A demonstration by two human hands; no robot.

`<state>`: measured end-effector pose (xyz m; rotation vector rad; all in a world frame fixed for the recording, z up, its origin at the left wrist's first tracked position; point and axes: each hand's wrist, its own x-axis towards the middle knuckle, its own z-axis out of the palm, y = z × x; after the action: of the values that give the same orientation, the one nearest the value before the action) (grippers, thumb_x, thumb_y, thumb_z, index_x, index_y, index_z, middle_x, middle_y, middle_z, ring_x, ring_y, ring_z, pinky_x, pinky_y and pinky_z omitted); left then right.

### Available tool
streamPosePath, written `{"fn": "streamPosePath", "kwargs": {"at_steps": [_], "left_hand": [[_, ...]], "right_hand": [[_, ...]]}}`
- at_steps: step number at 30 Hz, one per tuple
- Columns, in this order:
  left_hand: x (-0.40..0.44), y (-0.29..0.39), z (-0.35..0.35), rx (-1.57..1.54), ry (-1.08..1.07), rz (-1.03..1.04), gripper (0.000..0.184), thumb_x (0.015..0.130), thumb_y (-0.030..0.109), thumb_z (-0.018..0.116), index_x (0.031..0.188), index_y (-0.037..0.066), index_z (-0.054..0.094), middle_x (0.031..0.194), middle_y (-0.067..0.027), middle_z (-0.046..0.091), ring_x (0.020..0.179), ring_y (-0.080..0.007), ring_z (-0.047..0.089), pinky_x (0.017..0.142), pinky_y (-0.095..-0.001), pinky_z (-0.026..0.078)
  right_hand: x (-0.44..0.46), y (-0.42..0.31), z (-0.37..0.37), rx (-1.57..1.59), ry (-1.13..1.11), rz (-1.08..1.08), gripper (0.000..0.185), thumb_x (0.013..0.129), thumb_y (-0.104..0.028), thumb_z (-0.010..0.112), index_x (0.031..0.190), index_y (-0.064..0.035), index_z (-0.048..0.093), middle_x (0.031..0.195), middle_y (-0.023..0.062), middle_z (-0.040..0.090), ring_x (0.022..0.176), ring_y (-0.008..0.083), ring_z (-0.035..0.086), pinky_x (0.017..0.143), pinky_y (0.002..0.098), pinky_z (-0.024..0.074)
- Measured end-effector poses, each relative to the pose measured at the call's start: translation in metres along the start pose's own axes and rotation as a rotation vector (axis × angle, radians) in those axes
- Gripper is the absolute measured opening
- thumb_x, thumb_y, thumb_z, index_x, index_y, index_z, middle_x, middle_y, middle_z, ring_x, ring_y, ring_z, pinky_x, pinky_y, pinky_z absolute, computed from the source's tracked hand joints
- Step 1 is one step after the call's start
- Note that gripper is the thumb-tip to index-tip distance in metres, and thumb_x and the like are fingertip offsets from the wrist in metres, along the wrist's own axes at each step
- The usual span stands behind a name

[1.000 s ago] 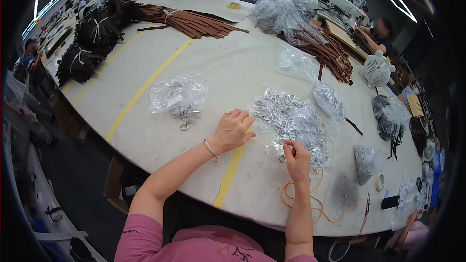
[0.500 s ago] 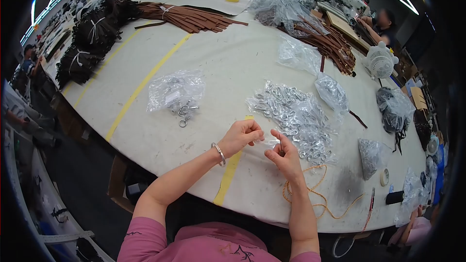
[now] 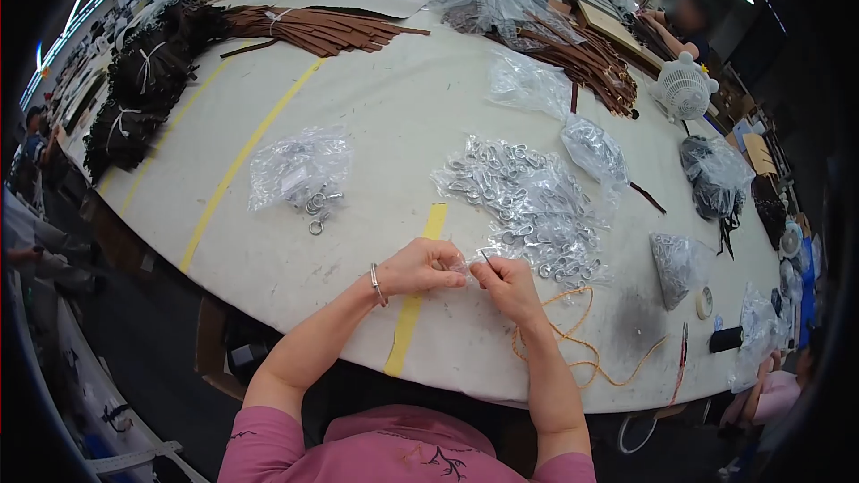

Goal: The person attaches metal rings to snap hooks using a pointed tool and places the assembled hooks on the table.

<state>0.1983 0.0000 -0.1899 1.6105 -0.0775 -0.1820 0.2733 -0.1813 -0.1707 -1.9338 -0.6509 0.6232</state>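
Fingers of the left hand [image 3: 420, 268]: narrow, thumb and fingertips closed on a small piece of clear plastic [image 3: 458, 261]. The piece is located between the two hands, near the front edge of the pale table [image 3: 376, 125]. Fingers of the right hand [image 3: 507, 286]: narrow, pinching a thin dark tool [image 3: 486, 258], tip projecting upward; whether they also grip the plastic cannot be told. Surroundings, left to right: clear bag [image 3: 295, 165] with metal rings [image 3: 316, 206] at its lower edge; pile of bagged metal clasps [image 3: 528, 206], just beyond the right hand; orange cord [image 3: 583, 340], loosely looped beside the right forearm.
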Motion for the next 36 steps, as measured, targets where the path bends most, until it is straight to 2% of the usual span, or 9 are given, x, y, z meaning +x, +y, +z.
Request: {"fn": "streamPosePath", "kwargs": {"at_steps": [3,6,9,16,21,25,28,31,36], "left_hand": [[0.0,0.004,0.006,0.066,0.079,0.017,0.014,0.078,0.012,0.064,0.086,0.001,0.06,0.081,-0.0017,0.06,0.065,-0.0057,0.052,0.059,-0.0205,0.043],[0.002,0.012,0.006,0.516,0.192,-0.128,0.009,0.077,0.008,0.063,0.081,0.0,0.061,0.079,-0.0039,0.06,0.065,-0.0067,0.052,0.055,-0.0214,0.041],[0.002,0.003,0.002,0.529,0.424,0.187,0.009,0.076,0.007,0.063,0.074,-0.002,0.06,0.071,-0.0048,0.059,0.059,-0.0073,0.05,0.051,-0.0232,0.039],[0.002,0.005,0.009,0.316,0.55,0.108,0.012,0.076,0.008,0.062,0.071,-0.001,0.056,0.066,-0.0062,0.054,0.055,-0.0106,0.049,0.05,-0.024,0.038],[0.003,0.002,0.004,0.738,0.597,0.368,0.011,0.075,0.007,0.061,0.075,-0.001,0.055,0.069,-0.0069,0.056,0.059,-0.0139,0.052,0.051,-0.0254,0.041],[0.004,-0.002,0.007,0.697,0.581,0.184,0.01,0.073,0.009,0.06,0.079,0.004,0.055,0.068,-0.0078,0.056,0.07,-0.0235,0.054,0.063,-0.0343,0.042],[0.005,-0.002,0.006,0.941,0.636,0.202,0.013,0.072,0.009,0.06,0.083,0.005,0.054,0.067,-0.0071,0.056,0.071,-0.0239,0.054,0.065,-0.0355,0.041],[0.006,-0.005,0.004,0.954,0.63,0.228,0.014,0.073,0.01,0.061,0.084,0.005,0.053,0.065,-0.0061,0.055,0.071,-0.0233,0.053,0.067,-0.0358,0.039],[0.004,-0.001,0.005,0.794,0.604,0.221,0.012,0.074,0.013,0.063,0.079,0.004,0.056,0.065,-0.006,0.054,0.072,-0.0216,0.052,0.066,-0.0347,0.039]], "right_hand": [[0.002,0.004,0.001,-0.045,-0.031,-0.055,0.023,0.081,-0.02,0.06,0.072,0.0016,0.058,0.054,0.0063,0.049,0.051,0.0104,0.043,0.048,0.0277,0.0352],[-0.008,0.0,-0.009,-0.267,0.012,-0.126,0.017,0.079,-0.018,0.059,0.083,-0.0009,0.059,0.058,0.0113,0.056,0.055,0.0204,0.054,0.054,0.0337,0.041],[-0.029,-0.025,-0.036,-0.545,0.116,-0.041,0.023,0.077,-0.016,0.058,0.097,-0.0048,0.058,0.067,0.014,0.061,0.064,0.0287,0.059,0.061,0.0383,0.0442],[-0.044,0.003,-0.072,-0.981,0.27,0.102,0.028,0.077,-0.018,0.059,0.103,-0.0086,0.056,0.065,0.013,0.061,0.064,0.0304,0.06,0.062,0.0398,0.0447],[-0.068,0.035,-0.088,-0.881,0.357,0.069,0.027,0.076,-0.019,0.06,0.101,-0.0083,0.056,0.065,0.0129,0.061,0.065,0.0319,0.06,0.06,0.04,0.0448],[-0.087,0.03,-0.097,-0.762,0.448,0.123,0.029,0.077,-0.018,0.06,0.104,-0.0063,0.056,0.062,0.0114,0.059,0.059,0.028,0.059,0.056,0.0372,0.0434],[-0.1,0.019,-0.092,-0.388,0.282,0.125,0.031,0.076,-0.013,0.06,0.105,-0.0013,0.057,0.056,0.0028,0.05,0.05,0.0116,0.047,0.049,0.0269,0.0371],[-0.099,0.003,-0.076,-0.146,0.27,0.078,0.033,0.075,-0.008,0.059,0.106,0.0017,0.056,0.056,-0.0009,0.043,0.051,0.006,0.04,0.048,0.023,0.0336],[-0.075,0.006,-0.039,-0.333,0.228,-0.065,0.032,0.076,-0.014,0.06,0.104,0.0,0.056,0.056,0.0072,0.053,0.051,0.0184,0.052,0.052,0.0311,0.0404]]}}
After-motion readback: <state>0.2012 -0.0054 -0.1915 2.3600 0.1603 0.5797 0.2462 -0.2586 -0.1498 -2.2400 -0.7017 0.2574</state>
